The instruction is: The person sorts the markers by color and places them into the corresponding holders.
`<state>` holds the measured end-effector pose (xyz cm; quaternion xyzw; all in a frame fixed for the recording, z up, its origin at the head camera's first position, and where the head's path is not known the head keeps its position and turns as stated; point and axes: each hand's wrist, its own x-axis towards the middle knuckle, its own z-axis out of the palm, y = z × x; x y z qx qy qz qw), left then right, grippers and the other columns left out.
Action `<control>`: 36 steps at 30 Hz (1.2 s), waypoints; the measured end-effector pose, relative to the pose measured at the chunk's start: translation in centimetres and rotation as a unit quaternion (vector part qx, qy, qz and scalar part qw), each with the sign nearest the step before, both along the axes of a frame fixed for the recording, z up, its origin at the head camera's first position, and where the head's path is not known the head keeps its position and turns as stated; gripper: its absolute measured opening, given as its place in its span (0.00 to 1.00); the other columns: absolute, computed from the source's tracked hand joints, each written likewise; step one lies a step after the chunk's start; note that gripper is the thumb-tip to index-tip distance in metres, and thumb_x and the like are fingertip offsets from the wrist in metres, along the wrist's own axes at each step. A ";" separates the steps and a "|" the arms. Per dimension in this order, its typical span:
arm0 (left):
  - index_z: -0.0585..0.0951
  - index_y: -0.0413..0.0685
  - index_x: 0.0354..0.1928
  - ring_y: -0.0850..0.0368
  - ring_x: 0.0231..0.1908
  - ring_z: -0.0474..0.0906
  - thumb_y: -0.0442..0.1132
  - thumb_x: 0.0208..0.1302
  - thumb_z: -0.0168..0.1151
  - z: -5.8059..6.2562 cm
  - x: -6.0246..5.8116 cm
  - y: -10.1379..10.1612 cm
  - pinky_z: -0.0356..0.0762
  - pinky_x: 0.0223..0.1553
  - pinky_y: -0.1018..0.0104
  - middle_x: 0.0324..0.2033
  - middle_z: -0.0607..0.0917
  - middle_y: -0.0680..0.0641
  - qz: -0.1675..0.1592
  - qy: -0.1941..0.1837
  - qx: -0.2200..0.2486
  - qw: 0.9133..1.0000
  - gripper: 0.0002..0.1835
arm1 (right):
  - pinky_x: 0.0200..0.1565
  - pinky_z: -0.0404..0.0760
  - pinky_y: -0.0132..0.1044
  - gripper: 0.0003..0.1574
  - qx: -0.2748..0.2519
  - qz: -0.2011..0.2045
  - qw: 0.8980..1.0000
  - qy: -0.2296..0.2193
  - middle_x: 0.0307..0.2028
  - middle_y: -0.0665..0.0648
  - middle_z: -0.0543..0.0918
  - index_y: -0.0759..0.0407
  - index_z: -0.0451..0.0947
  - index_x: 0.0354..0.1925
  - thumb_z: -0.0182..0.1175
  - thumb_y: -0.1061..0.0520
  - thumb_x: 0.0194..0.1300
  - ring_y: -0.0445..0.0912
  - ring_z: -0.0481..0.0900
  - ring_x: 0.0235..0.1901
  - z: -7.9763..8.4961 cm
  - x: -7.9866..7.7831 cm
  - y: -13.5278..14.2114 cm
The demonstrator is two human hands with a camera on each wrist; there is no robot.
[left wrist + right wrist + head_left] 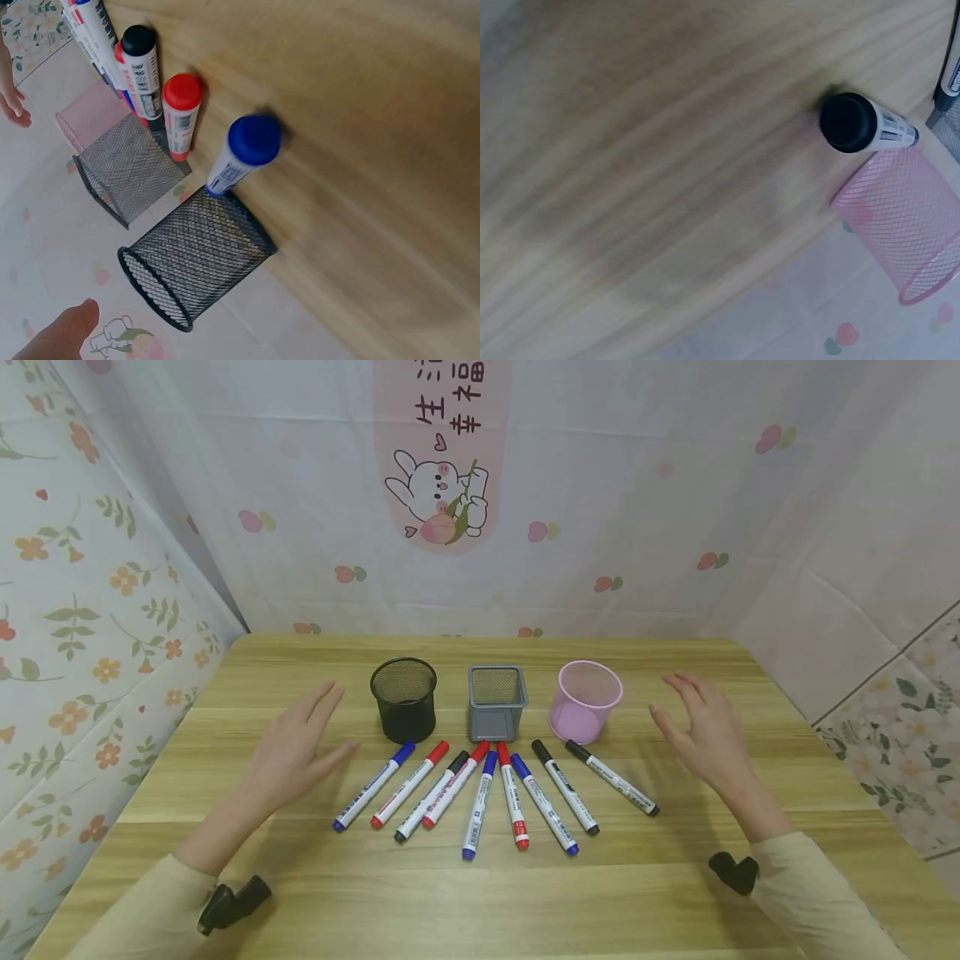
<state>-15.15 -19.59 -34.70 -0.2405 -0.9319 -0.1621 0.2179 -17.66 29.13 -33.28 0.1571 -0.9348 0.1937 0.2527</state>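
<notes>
My left hand (291,750) hovers over the left of the table, fingers straight and thumb apart, holding nothing. Nearest to it are a round black mesh pen holder (407,717) and a blue-capped marker (373,787). On the right, my right hand (707,735) is likewise raised with extended fingers and nothing in its grasp. Beside it stand a round pink mesh pen holder (579,720) and a black-capped marker (615,780). A square grey mesh pen holder (496,723) is between the round ones. Several blue, red and black markers (477,806) fan out before the holders.
The wooden table (480,910) ends at a white printed curtain (637,468) behind the pen holders. A floral cloth (97,610) hangs at the left. Each sleeve carries a black wrist device, one on the left (232,903) and one on the right (733,872).
</notes>
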 end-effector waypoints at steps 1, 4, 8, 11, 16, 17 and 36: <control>0.64 0.31 0.58 0.36 0.51 0.64 0.44 0.49 0.65 0.2 -0.1 0.1 0.63 0.45 0.42 0.55 0.66 0.33 -0.004 0.006 0.009 1.000 0.37 | 0.48 0.56 0.61 0.27 -0.005 0.000 1.000 0.011 0.52 0.69 0.68 0.68 0.68 0.52 0.56 0.53 0.58 0.65 0.63 0.50 0.1 -0.1 -0.1; 0.66 0.32 0.57 0.38 0.49 0.66 0.42 0.48 0.66 1.1 -0.6 0.4 0.66 0.43 0.44 0.51 0.69 0.34 -0.008 0.010 0.033 0.999 0.35 | 0.48 0.58 0.58 0.24 -0.013 0.010 0.999 0.050 0.49 0.67 0.72 0.67 0.72 0.49 0.58 0.55 0.55 0.63 0.65 0.49 0.4 -0.3 -0.7; 0.67 0.34 0.56 0.40 0.45 0.68 0.44 0.50 0.65 2.2 -1.4 0.9 0.68 0.40 0.46 0.47 0.72 0.35 -0.004 -0.009 0.052 0.999 0.33 | 0.48 0.61 0.53 0.21 -0.013 0.034 0.995 0.098 0.45 0.65 0.75 0.68 0.75 0.44 0.60 0.58 0.51 0.60 0.68 0.47 0.7 -0.7 -1.7; 0.68 0.35 0.56 0.41 0.43 0.69 0.46 0.51 0.64 2.8 -2.3 1.3 0.68 0.39 0.48 0.45 0.72 0.35 -0.005 -0.030 0.050 0.998 0.33 | 0.48 0.62 0.52 0.19 -0.016 0.052 0.992 0.114 0.43 0.63 0.77 0.67 0.76 0.41 0.61 0.59 0.50 0.59 0.69 0.46 0.9 -0.9 -2.7; 0.68 0.35 0.56 0.39 0.49 0.66 0.50 0.52 0.63 3.6 -3.8 1.9 0.64 0.46 0.46 0.50 0.71 0.35 0.002 -0.069 0.028 0.997 0.34 | 0.44 0.65 0.52 0.16 -0.017 0.098 0.984 0.146 0.40 0.62 0.78 0.67 0.78 0.37 0.61 0.59 0.49 0.58 0.71 0.43 1.4 -1.3 -4.9; 0.68 0.35 0.56 0.39 0.51 0.65 0.51 0.52 0.62 3.7 -4.0 2.0 0.63 0.47 0.46 0.51 0.70 0.35 0.003 -0.077 0.022 0.997 0.34 | 0.44 0.65 0.52 0.16 -0.017 0.107 0.983 0.151 0.39 0.62 0.78 0.67 0.78 0.36 0.61 0.58 0.49 0.58 0.72 0.43 1.5 -1.4 -5.3; 0.64 0.40 0.61 0.38 0.57 0.57 0.59 0.51 0.59 3.3 -7.8 2.8 0.54 0.50 0.38 0.57 0.66 0.37 0.021 -0.195 -0.065 0.978 0.40 | 0.51 0.64 0.47 0.17 0.072 0.234 0.964 0.099 0.43 0.59 0.78 0.62 0.78 0.39 0.60 0.53 0.53 0.52 0.70 0.47 1.3 -0.9 -14.4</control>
